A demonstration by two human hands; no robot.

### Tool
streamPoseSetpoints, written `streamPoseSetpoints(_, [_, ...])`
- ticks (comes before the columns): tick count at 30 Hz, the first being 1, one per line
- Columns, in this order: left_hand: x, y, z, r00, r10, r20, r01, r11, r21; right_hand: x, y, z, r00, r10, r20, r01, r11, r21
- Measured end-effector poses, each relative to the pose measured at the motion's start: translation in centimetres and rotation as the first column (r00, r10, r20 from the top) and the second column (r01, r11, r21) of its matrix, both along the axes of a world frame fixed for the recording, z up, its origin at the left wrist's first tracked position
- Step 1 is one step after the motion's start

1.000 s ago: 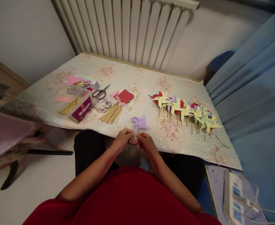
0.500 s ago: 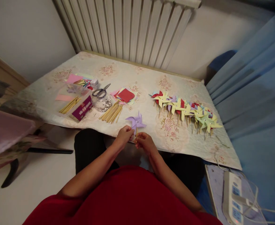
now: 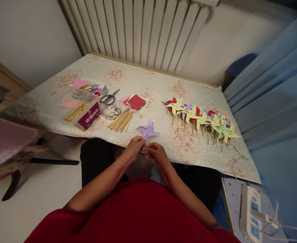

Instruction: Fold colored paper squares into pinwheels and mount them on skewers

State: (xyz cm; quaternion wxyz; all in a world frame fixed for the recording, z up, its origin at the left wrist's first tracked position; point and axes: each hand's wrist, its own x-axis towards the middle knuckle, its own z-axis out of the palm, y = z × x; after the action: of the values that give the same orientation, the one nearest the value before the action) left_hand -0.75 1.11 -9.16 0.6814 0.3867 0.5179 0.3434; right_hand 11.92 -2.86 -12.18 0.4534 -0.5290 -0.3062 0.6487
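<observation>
A purple paper pinwheel (image 3: pixel 150 129) on a thin wooden stick is held over the table's front edge, a shiny pin at its centre. My left hand (image 3: pixel 135 146) pinches it at its lower blade and the stick's upper part. Around the lower stick, the fingers of my right hand (image 3: pixel 157 153) are closed. Just beyond the hands lie a fan of loose wooden sticks (image 3: pixel 121 121), a stack of coloured paper squares (image 3: pixel 136 102) with red on top, and a round clear container of shiny pins (image 3: pixel 111 112).
Finished pinwheels (image 3: pixel 201 118) lie in a long row at the right. Scissors (image 3: pixel 109 98) rest by the pins. A clear box with a purple label (image 3: pixel 89 116) holds sticks at the left. A power strip (image 3: pixel 252 212) with cables sits on a lower surface at bottom right.
The pinwheel's blades have turned and shifted very slightly to the right. Both hands keep their hold, with only small finger movement.
</observation>
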Motion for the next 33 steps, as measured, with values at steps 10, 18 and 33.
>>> streamPoseSetpoints(10, [-0.39,0.22,-0.40,0.994,-0.056,0.090,0.062,0.996,-0.060,0.08,-0.05,-0.14,1.000,-0.016,0.021,0.016,1.000,-0.004])
streamPoseSetpoints(18, [-0.23,0.30,-0.39,0.990,-0.071,0.121,0.079,0.995,-0.065,-0.01,-0.06,-0.11,0.998,-0.011,0.059,0.010,1.000,0.010])
streamPoseSetpoints(33, [0.00,-0.07,-0.13,0.998,-0.060,-0.001,0.060,0.996,0.069,-0.26,-0.16,0.16,0.997,-0.017,0.077,0.014,0.999,0.038])
